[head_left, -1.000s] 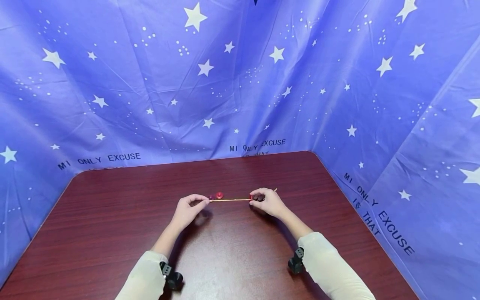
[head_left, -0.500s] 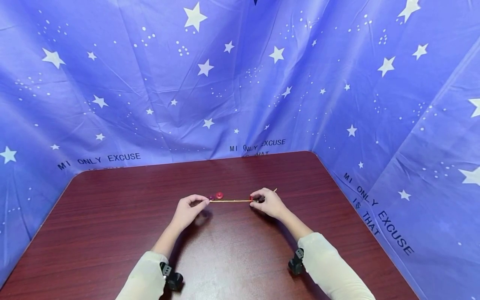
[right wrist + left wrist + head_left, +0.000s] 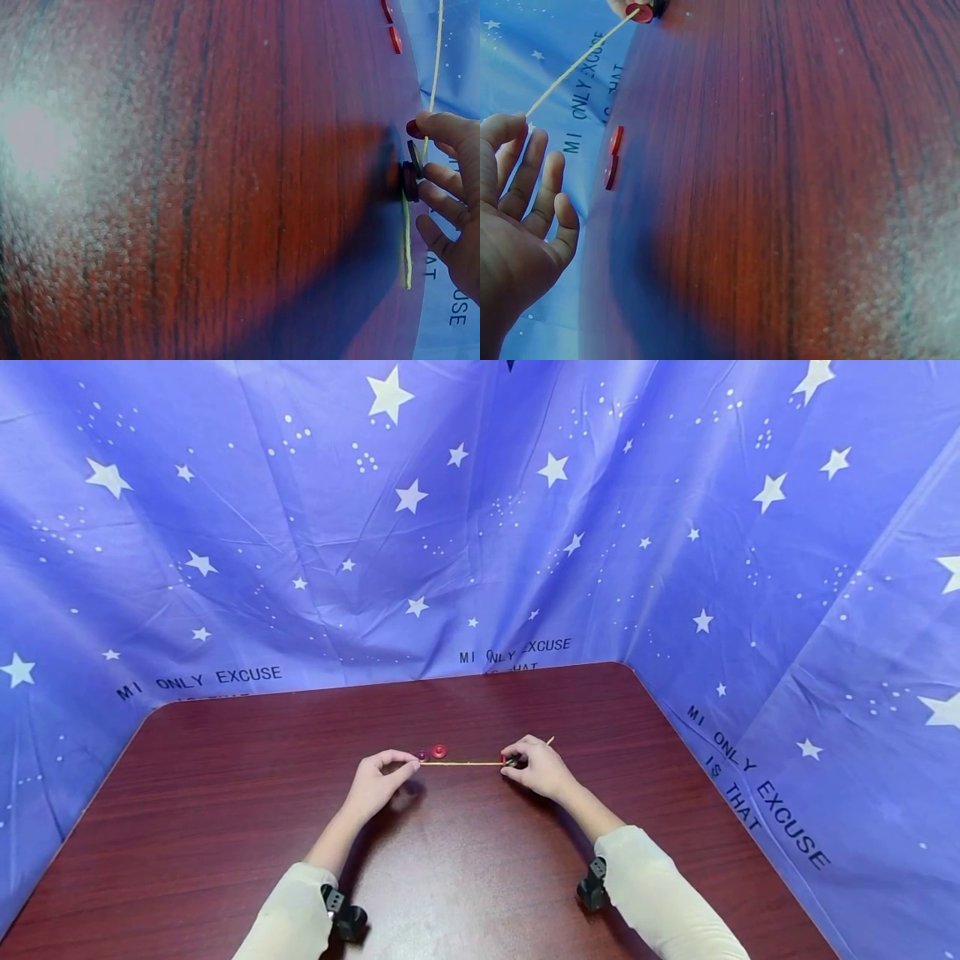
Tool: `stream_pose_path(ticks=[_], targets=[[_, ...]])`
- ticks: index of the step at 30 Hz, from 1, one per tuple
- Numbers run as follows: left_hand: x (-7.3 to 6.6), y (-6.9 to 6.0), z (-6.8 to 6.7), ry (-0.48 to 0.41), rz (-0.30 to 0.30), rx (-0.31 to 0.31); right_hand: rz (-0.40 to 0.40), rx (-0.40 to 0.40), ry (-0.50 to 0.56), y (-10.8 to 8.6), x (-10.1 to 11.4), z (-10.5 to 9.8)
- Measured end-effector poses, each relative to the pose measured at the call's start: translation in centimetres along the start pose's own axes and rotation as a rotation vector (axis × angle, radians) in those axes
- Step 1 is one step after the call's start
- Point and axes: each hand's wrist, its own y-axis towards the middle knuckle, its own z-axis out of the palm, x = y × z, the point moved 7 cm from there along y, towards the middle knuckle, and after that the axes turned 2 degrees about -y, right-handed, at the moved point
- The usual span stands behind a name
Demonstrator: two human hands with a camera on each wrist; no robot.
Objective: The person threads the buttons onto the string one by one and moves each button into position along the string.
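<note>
Between thumb and forefinger, my left hand pinches one end of a thin yellow string. The string runs taut to my right hand, whose thumb and fingertip hold a red button threaded on it. Several dark buttons sit on the string just behind, beside the curled fingers in the right wrist view. The string's tail hangs past them. On the table beyond the string lie a loose red button and a dark purplish one, side by side near my left fingertips.
The dark red wood-grain table has rounded far corners. A blue curtain with white stars and lettering hangs behind it and along the right side. Black wrist cameras are strapped at both cuffs.
The string's stretch between the hands sits slightly lower in the head view. Both hands stay nearly still, and the two loose buttons have not moved.
</note>
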Motion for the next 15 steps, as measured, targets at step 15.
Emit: stream_pose_path(ticks=[15], targets=[[-0.12, -0.14, 0.12, -0.008, -0.011, 0.008, -0.057, 0.003, -0.281, -0.33, 0.58, 0.01]])
